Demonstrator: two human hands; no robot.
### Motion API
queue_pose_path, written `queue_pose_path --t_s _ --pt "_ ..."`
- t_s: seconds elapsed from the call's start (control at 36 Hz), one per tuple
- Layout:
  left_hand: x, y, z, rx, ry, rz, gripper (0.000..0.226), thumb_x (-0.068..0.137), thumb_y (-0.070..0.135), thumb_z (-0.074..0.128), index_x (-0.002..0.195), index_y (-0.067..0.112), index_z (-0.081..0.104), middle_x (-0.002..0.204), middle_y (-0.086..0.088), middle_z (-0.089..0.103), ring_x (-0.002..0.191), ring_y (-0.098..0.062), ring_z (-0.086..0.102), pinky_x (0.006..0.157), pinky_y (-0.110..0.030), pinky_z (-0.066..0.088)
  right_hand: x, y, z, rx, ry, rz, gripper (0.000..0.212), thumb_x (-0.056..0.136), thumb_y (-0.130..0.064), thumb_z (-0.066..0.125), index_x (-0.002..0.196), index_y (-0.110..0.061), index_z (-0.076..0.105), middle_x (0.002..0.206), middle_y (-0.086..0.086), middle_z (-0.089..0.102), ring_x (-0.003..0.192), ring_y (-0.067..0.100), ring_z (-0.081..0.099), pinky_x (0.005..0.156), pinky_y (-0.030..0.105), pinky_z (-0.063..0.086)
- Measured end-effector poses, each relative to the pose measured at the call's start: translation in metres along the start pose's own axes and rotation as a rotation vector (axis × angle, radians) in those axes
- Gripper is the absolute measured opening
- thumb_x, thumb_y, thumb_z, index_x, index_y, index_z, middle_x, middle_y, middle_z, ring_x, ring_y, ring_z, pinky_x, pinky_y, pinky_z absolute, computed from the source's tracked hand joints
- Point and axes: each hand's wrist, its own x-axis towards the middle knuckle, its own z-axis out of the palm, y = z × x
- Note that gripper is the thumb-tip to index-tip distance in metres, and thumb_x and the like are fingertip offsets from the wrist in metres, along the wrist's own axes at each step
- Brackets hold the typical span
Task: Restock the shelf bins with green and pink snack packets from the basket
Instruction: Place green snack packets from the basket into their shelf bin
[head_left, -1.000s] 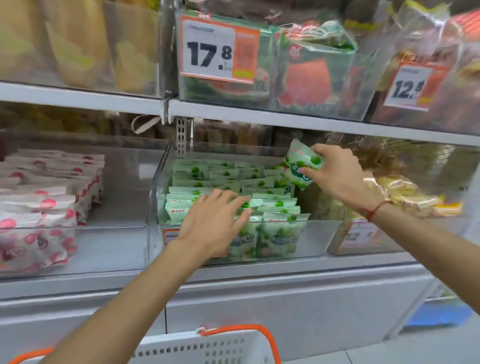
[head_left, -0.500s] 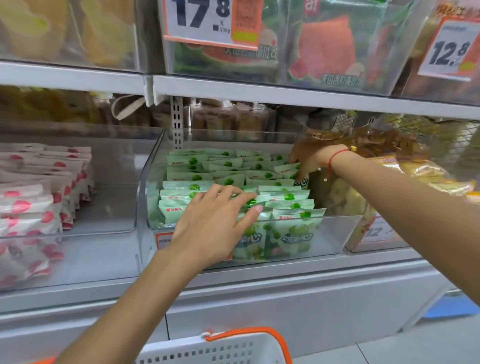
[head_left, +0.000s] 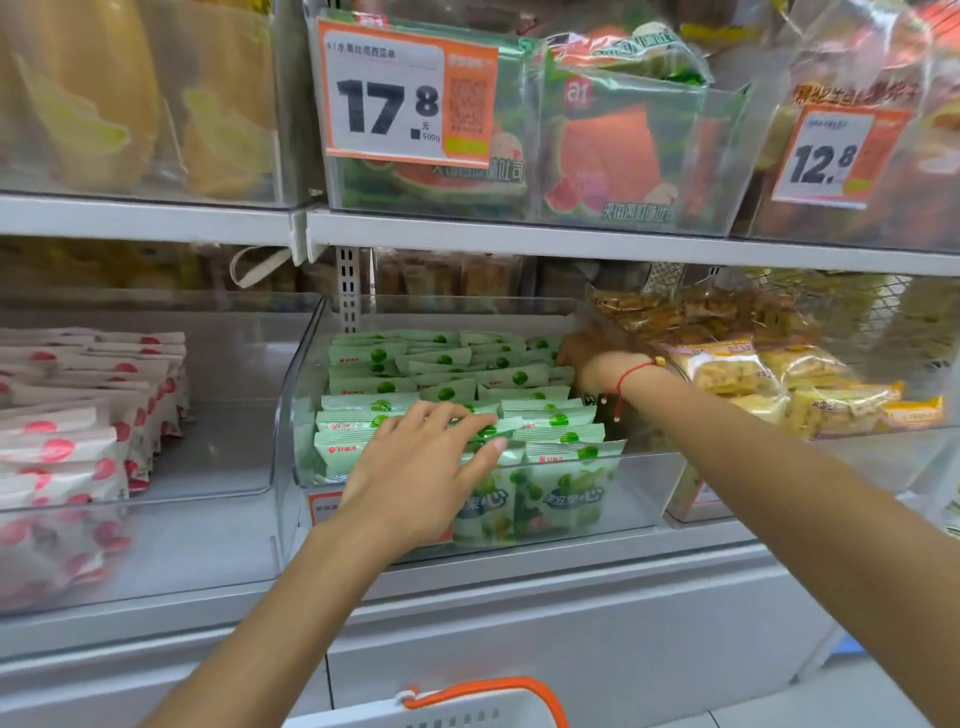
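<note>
Your left hand (head_left: 415, 470) lies flat on the green packets (head_left: 457, 387). Your right hand (head_left: 584, 358) reaches in at 2 o'clock — nearer the back row, grip hidden.

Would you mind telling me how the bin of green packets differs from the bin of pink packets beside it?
The green packet bin holds packets standing in rows almost to its front wall; the pink packet bin has bare floor at front right. Both hands are at the green packet bin, the left hand resting flat on the front rows and the right hand reaching to the back; none touches the pink one. Both bins are clear plastic on one shelf.
</note>
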Motion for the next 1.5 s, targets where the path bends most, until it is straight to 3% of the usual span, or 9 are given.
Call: queue_pose_path --t_s 0.11,0.47,0.64,0.72,0.86,1.08,1.22,1.36,1.5 --pt "0.001 0.0 0.0 -0.019 0.029 -0.005 0.053 0.098 0.056 0.017 0.146 0.038 0.027 0.144 0.015 0.037 0.133 -0.01 0.029 0.105 -0.03 0.027 -0.008 0.005 -0.01 0.098 0.069 -0.037 0.056 0.084 -0.001 0.065 0.136 -0.013 0.049 0.142 0.011 0.045 0.13 0.029 0.043 0.104 0.03 0.038" --pt "-0.025 0.011 -0.001 -0.192 0.494 0.098 0.03 0.091 0.038 0.059 0.12 0.028 0.06 0.118 0.012 0.06 0.112 -0.009 0.047 0.09 -0.023 0.03 -0.15 -0.008 -0.019 0.526 0.43 -0.21 0.034 0.082 -0.014 0.072 0.113 -0.023 0.065 0.101 -0.005 0.063 0.081 0.009 0.062 0.071 0.021 0.05" --pt "-0.078 0.009 0.017 -0.248 0.552 0.052 0.018 0.087 0.035 0.054 0.1 0.029 0.065 0.099 0.015 0.063 0.094 -0.009 0.052 0.075 -0.025 0.037 -0.2 -0.051 0.006 0.658 0.237 -0.354 0.018 0.079 -0.014 0.074 0.094 -0.023 0.07 0.081 -0.007 0.068 0.072 0.007 0.062 0.065 0.015 0.05" --pt "-0.109 -0.002 0.041 -0.302 0.505 -0.054 0.018 0.086 0.036 0.052 0.094 0.029 0.066 0.092 0.017 0.064 0.086 -0.006 0.052 0.069 -0.02 0.035 -0.199 -0.07 0.039 0.656 0.045 -0.375 0.017 0.079 -0.01 0.071 0.086 -0.025 0.071 0.076 -0.004 0.069 0.068 0.008 0.062 0.067 0.022 0.051" --pt "-0.164 -0.019 0.089 -0.432 0.226 -0.364 0.012 0.089 0.027 0.061 0.098 0.036 0.064 0.092 0.019 0.06 0.088 -0.005 0.055 0.07 -0.027 0.044 -0.202 -0.1 0.11 0.538 -0.346 -0.43 0.019 0.082 -0.007 0.062 0.096 -0.014 0.072 0.072 -0.008 0.063 0.059 -0.006 0.054 0.059 0.005 0.038" --pt "-0.229 -0.04 0.181 -0.308 -0.429 -0.473 0.03 0.093 0.026 0.055 0.122 0.028 0.06 0.125 0.004 0.061 0.116 -0.017 0.055 0.09 -0.03 0.044 -0.218 -0.142 0.239 0.127 -0.889 -0.551 0.031 0.091 -0.013 0.06 0.121 -0.01 0.062 0.121 0.011 0.061 0.103 0.027 0.058 0.085 0.031 0.044" --pt "-0.276 -0.047 0.23 -0.145 -0.819 -0.345 0.052 0.094 0.038 0.052 0.143 0.029 0.038 0.153 -0.001 0.028 0.142 -0.023 0.022 0.114 -0.04 0.026 -0.236 -0.163 0.312 -0.047 -0.892 -0.492 0.051 0.093 -0.013 0.054 0.141 -0.009 0.04 0.144 0.018 0.041 0.123 0.034 0.049 0.093 0.04 0.046" --pt "-0.294 -0.043 0.245 -0.132 -0.791 -0.33 0.057 0.095 0.035 0.051 0.147 0.032 0.028 0.158 0.002 0.012 0.146 -0.021 0.006 0.116 -0.044 0.023 -0.259 -0.158 0.364 -0.117 -0.825 -0.333 0.071 0.094 -0.017 0.049 0.151 -0.006 0.008 0.153 0.014 0.024 0.133 0.032 0.036 0.106 0.045 0.038" --pt "-0.281 -0.042 0.248 -0.13 -0.766 -0.349 0.046 0.096 0.032 0.049 0.141 0.032 0.039 0.152 0.001 0.024 0.141 -0.02 0.017 0.113 -0.04 0.026 -0.27 -0.154 0.385 -0.194 -0.704 -0.388 0.055 0.085 -0.01 0.055 0.136 -0.003 0.036 0.134 0.014 0.044 0.125 0.028 0.04 0.102 0.038 0.04"
